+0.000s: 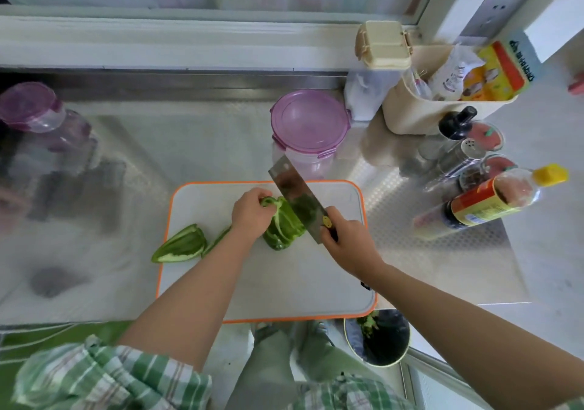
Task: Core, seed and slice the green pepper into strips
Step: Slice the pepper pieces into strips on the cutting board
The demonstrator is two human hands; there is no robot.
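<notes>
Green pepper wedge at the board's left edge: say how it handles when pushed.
The curved green pepper wedge looks hollow side up, so it would probably rock, not roll. Thin-walled, likely light yet stiff. Its tip overhangs the orange-rimmed white cutting board, so pushing left may slide it off.

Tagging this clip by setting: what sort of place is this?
Most likely a home kitchen: a steel counter holds a cutting board where a cleaver cuts a green pepper, with a sauce bottle and a shaker at the right.
</notes>
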